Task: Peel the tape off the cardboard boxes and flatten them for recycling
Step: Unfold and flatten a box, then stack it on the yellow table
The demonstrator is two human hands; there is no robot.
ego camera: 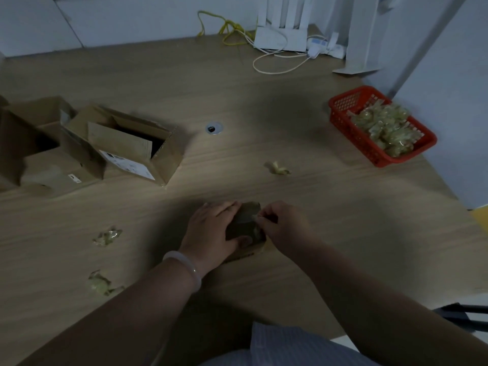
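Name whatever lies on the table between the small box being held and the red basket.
One crumpled wad of tape, roughly midway between the small box and red basket; otherwise bare table, in the head view.

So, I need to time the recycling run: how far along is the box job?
Done: tape wads sit in the basket, and three more lie on the table. In hand: the left hand holds a small box while the right hand pinches its tape. Left: two open boxes stand unflattened, and no flat box shows.

3 boxes [243,224] [124,143] [52,175], 3 tape wads [277,168] [107,236] [101,283], 1 red basket [343,120], 1 router [280,38].
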